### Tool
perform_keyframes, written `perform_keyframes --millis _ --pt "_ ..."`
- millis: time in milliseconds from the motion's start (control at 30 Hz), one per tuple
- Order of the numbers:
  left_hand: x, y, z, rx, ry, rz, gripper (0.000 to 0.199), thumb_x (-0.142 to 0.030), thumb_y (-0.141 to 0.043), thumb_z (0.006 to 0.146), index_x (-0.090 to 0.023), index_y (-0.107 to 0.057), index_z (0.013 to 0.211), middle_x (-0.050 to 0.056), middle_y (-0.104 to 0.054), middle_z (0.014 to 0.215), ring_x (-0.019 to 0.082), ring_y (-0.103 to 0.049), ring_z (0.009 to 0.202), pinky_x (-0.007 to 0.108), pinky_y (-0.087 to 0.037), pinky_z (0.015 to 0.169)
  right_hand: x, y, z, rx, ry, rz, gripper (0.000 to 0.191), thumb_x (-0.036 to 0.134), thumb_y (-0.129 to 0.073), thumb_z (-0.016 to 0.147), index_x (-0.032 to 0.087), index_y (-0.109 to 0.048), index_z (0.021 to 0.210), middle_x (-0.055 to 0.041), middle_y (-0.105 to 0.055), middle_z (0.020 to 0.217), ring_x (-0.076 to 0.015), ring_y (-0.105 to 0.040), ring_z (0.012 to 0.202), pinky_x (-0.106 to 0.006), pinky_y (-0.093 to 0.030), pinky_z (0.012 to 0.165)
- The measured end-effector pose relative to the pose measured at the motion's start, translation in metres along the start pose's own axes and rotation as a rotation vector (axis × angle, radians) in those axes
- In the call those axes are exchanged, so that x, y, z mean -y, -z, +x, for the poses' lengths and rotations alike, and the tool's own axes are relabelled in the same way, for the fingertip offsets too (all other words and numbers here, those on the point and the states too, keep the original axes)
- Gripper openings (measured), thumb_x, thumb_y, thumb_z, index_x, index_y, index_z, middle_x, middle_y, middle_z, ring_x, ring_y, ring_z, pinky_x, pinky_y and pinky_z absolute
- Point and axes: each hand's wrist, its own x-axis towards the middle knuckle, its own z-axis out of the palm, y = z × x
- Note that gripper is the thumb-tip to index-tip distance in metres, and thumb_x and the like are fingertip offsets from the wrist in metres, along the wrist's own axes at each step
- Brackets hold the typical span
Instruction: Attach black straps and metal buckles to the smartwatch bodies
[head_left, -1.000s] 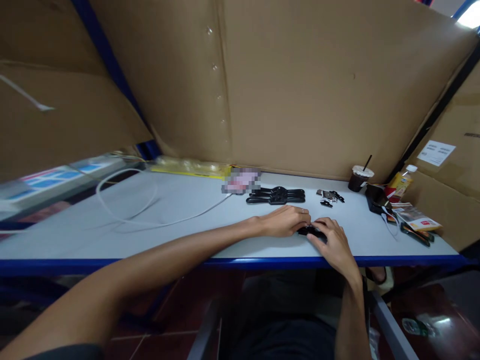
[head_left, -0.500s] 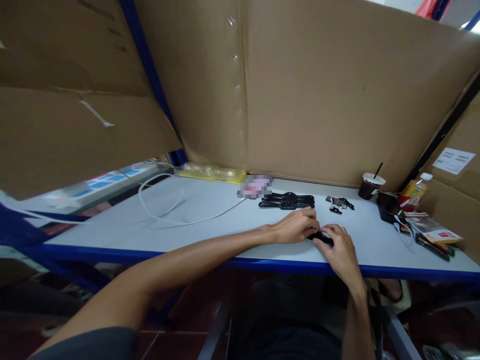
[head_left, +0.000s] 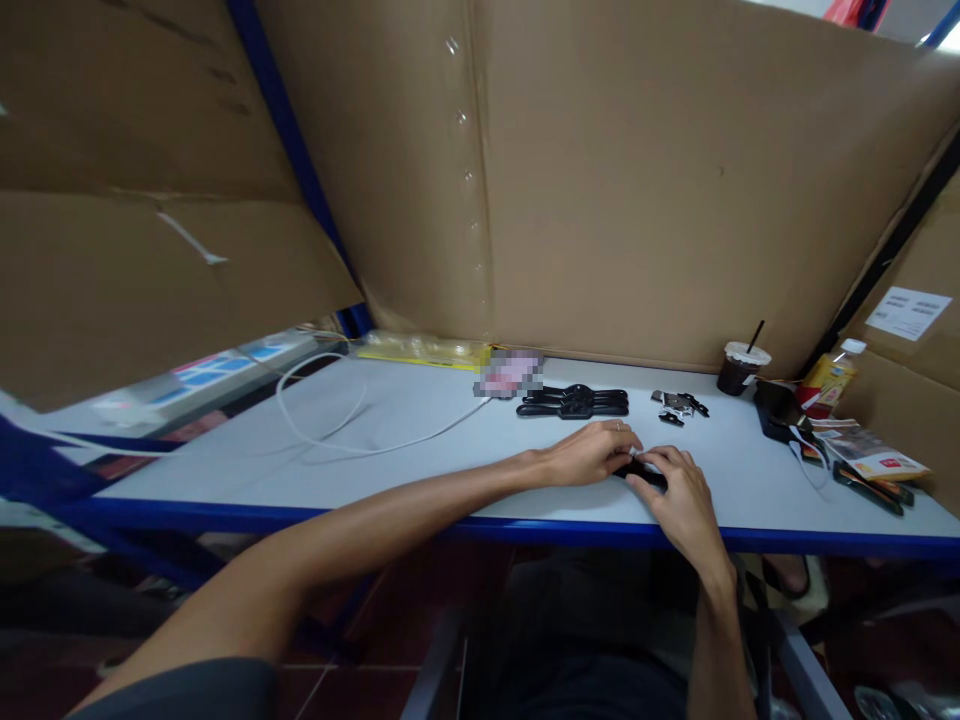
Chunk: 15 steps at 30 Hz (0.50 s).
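My left hand (head_left: pixel 592 456) has its fingers closed at the left end of a long black strap-like piece (head_left: pixel 651 477) near the table's front edge. On that piece's right end my right hand (head_left: pixel 681 500) is closed, thumb in front and fingers behind. Between the fingertips shows a small whitish bit (head_left: pixel 634 453), too small to name. Just beyond my left hand lie several black strap-like pieces (head_left: pixel 576 403) with wide middles, side by side. Farther right is a little heap of small black and silvery parts (head_left: pixel 677 405).
A pixelated pinkish thing (head_left: pixel 510 374) with a white cable (head_left: pixel 420 440) lies at the back. Along the right stand a lidded cup with a straw (head_left: pixel 741 370), a yellow-labelled bottle (head_left: pixel 831 378), a black tray (head_left: pixel 776 408) and a packet (head_left: pixel 874 452). Cardboard (head_left: pixel 600 180) walls the table.
A small whitish bit now shows between the fingertips. Both hands stay at the black strap-like piece, with only slight finger movement; the view has shifted a little.
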Motion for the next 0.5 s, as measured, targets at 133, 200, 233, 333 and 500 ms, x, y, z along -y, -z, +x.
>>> perform_keyframes --millis 133,200,233,333,500 --pt "0.0028 0.0000 0.0004 -0.010 0.030 -0.016 0.018 -0.012 -0.063 0.094 -0.017 -0.073 0.108 0.005 -0.070 0.093 0.017 -0.065 0.087 0.028 -0.050 0.080 0.0014 0.0009 -0.0009 -0.006 0.000 0.005 0.022 0.033 -0.063 0.095 0.026 -0.075 0.112 -0.0075 -0.072 0.117 -0.0297 -0.061 0.112 -0.045 -0.047 0.097" --pt "0.0025 0.0013 0.0004 -0.006 0.011 -0.004 0.015 -0.013 -0.062 0.094 -0.017 -0.076 0.098 0.005 -0.068 0.092 0.018 -0.064 0.089 0.028 -0.049 0.081 0.0023 0.0015 -0.0013 -0.005 -0.001 0.006 0.022 0.033 -0.063 0.095 0.026 -0.075 0.112 -0.0077 -0.072 0.117 -0.0297 -0.061 0.112 -0.045 -0.047 0.097" --pt "0.0020 0.0021 0.0003 -0.006 0.012 -0.004 0.016 -0.013 -0.062 0.095 -0.017 -0.077 0.098 0.005 -0.067 0.091 0.018 -0.064 0.089 0.027 -0.048 0.080 0.0027 0.0017 -0.0013 -0.003 -0.003 0.008 0.022 0.033 -0.063 0.095 0.026 -0.076 0.112 -0.0078 -0.072 0.117 -0.0297 -0.061 0.112 -0.045 -0.047 0.097" --pt "0.0003 0.0038 -0.0004 0.002 0.017 -0.027 0.027 -0.005 -0.057 0.091 -0.018 -0.079 0.098 0.003 -0.065 0.088 0.016 -0.063 0.085 0.026 -0.047 0.080 0.0027 0.0021 -0.0012 0.006 -0.006 0.015 0.022 0.033 -0.063 0.095 0.026 -0.076 0.112 -0.0079 -0.071 0.117 -0.0294 -0.061 0.112 -0.046 -0.047 0.097" --pt "-0.0022 0.0049 -0.0013 0.013 -0.013 -0.064 0.023 -0.005 -0.061 0.086 -0.016 -0.079 0.095 0.004 -0.069 0.094 0.016 -0.064 0.087 0.027 -0.049 0.083 -0.0004 0.0004 -0.0006 0.017 -0.008 0.012 0.023 0.034 -0.065 0.095 0.025 -0.075 0.113 -0.0075 -0.071 0.117 -0.0295 -0.060 0.113 -0.046 -0.046 0.098"
